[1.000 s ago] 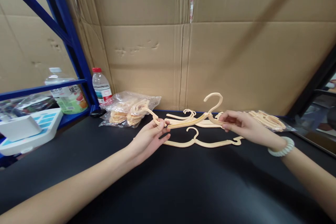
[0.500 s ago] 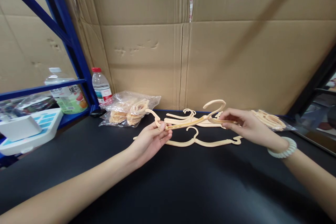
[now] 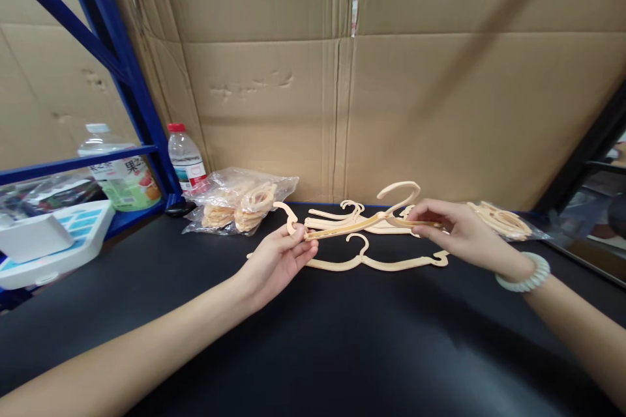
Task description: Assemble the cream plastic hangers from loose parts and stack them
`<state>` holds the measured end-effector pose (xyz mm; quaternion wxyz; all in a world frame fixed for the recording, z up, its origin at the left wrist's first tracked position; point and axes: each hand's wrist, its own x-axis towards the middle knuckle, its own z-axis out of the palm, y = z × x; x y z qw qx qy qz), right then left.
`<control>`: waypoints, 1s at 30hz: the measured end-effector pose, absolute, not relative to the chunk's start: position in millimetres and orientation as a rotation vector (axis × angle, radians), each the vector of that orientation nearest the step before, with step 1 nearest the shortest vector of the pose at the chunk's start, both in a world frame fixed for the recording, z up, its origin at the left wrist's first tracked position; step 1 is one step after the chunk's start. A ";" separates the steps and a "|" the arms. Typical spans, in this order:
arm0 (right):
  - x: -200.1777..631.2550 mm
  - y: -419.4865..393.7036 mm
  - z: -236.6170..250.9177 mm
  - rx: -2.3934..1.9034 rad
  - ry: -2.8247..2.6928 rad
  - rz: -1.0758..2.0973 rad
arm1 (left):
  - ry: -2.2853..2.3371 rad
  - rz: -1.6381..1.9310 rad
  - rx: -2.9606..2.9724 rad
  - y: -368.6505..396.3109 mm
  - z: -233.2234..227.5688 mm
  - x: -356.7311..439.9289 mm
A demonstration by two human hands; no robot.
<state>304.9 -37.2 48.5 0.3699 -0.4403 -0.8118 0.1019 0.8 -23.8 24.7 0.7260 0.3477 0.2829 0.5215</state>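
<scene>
a pale cream plastic clothes hanger [image 3: 359, 223] is held just above the black tabletop [image 3: 313, 339], stretched between both hands, its hook [image 3: 398, 190] curving upward near the right end. the left hand [image 3: 274, 260] pinches the hanger's left arm tip between thumb and fingers, the other fingers loosely curled beneath. the right hand [image 3: 452, 231] grips the right arm just beside the hook, fingers closed around it; a pale beaded bracelet [image 3: 523, 272] sits on that wrist. directly below the held hanger, between the two hands, a second cream hanger [image 3: 372, 262] lies flat on the table. behind them, a small pile of similar cream hangers [image 3: 342, 215] rests near the brown cardboard wall [image 3: 342, 98]. a clear plastic bag of cream parts [image 3: 239, 202] lies to the left, another bag [image 3: 503, 221] beyond the right hand. further left, a red-capped water bottle [image 3: 183, 156] stands beside the blue metal shelf frame [image 3: 122, 65].
</scene>
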 end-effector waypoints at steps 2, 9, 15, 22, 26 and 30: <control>305.0 -36.3 47.1 -1.135 -2.088 0.267 | 0.611 1.151 0.783 -22.9 23.7 0.3; 305.4 -35.9 44.6 -1.153 -2.104 0.251 | 0.610 1.152 0.860 -21.3 16.2 -2.9; 301.1 -36.6 44.3 -1.131 -2.097 0.258 | 0.699 1.183 0.918 -21.1 16.2 -2.6; 297.0 -40.3 45.6 -1.143 -2.093 0.336 | 0.762 1.274 0.925 -25.2 17.3 -1.0; 295.7 -41.2 45.7 -1.143 -2.101 0.334 | 0.795 1.326 0.895 -25.4 17.6 0.4; 294.9 -42.4 45.3 -1.167 -2.072 0.378 | 0.811 1.343 0.886 -24.8 16.4 0.9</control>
